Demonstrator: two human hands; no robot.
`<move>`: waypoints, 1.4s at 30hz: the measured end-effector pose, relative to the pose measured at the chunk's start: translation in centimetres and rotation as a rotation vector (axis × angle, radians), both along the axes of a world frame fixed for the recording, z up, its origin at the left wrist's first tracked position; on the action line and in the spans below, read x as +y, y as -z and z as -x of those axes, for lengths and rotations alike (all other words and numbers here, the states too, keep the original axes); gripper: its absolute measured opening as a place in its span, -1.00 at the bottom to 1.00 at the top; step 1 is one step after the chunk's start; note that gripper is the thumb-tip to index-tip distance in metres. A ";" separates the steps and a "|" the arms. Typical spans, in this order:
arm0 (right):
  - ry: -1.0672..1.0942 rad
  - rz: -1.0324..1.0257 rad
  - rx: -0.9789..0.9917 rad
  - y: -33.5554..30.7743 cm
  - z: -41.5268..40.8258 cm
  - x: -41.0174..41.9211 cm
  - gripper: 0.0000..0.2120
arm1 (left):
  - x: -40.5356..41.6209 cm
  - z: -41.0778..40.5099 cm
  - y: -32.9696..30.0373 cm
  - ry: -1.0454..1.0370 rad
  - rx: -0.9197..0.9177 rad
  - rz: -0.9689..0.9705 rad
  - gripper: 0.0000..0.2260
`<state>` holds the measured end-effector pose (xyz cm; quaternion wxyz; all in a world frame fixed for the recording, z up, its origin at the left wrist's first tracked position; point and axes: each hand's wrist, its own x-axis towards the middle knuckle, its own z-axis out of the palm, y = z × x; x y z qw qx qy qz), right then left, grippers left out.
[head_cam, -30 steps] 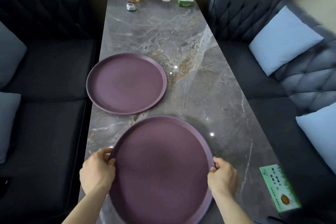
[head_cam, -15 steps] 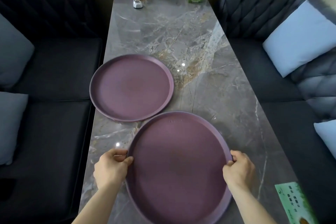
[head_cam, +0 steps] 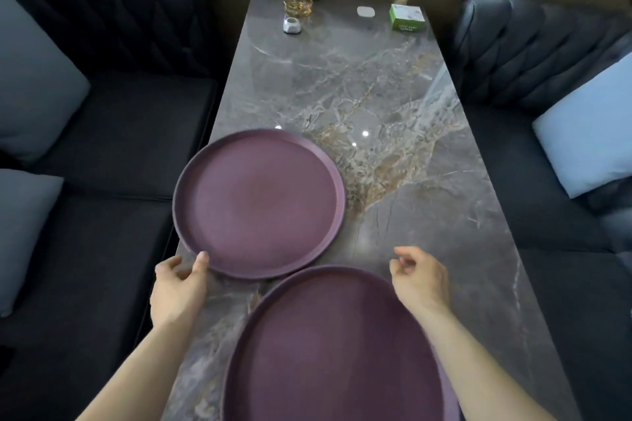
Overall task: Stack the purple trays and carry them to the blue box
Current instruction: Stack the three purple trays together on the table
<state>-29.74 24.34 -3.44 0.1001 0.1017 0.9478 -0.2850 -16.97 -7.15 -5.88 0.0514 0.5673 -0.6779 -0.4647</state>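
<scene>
Two round purple trays lie flat on the marble-patterned table (head_cam: 393, 106), not yet stacked. The far tray (head_cam: 258, 203) sits toward the table's left edge; the near tray (head_cam: 335, 349) lies closer to the person, its far rim just beside the far tray's near rim.

The left hand (head_cam: 179, 287) is spread wide, thumb against the far tray's near-left rim, gripping nothing firmly. The right hand (head_cam: 419, 278) hovers above the near tray's far-right rim, fingers loosely curled, holding nothing.

At the table's far end stands a green box (head_cam: 407, 18); its white lettering is too small to read. No blue box is in view.
</scene>
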 end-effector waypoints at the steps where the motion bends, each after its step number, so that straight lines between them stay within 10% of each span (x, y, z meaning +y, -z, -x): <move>1: -0.017 0.045 -0.012 0.1 1.2 -1.5 -0.74 | -0.6 0.9 0.3 -0.044 0.021 -0.012 -0.39; 11: 0.065 0.677 -0.277 0.7 8.0 -10.5 -0.24 | -5.2 7.5 3.1 -0.232 0.255 -0.288 0.01; 17: 0.168 0.786 -0.331 1.5 8.8 -11.6 -0.26 | -5.2 7.0 5.2 -0.224 0.356 -0.276 -0.16; 32: 0.235 0.628 0.016 -3.2 6.2 -7.5 -0.72 | -1.4 6.0 -3.4 -0.340 0.621 -0.191 -0.53; 42: 0.394 0.229 0.034 -2.1 -7.5 3.0 -0.81 | 5.7 -0.9 -2.7 -0.197 0.444 -0.196 -0.70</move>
